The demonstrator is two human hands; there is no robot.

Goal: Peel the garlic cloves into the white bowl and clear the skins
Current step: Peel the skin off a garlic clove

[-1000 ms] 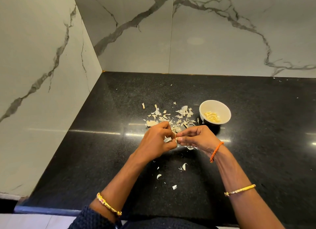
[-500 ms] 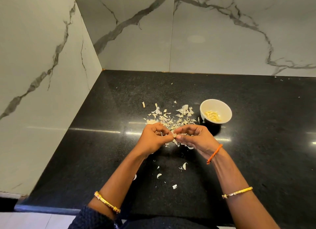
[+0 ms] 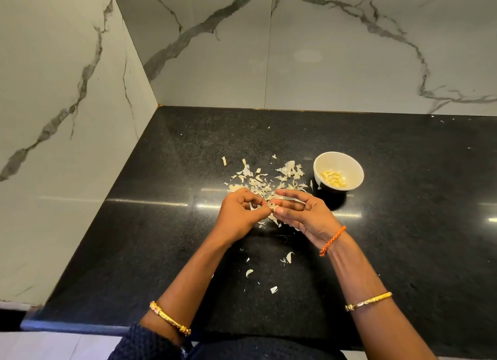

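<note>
Both hands meet at a small garlic clove held above the black counter: the left hand pinches it with curled fingertips, and the right hand pinches it between thumb and forefinger, other fingers loosely spread. A pile of skins lies just behind them. The white bowl, right of the pile, holds peeled cloves.
</note>
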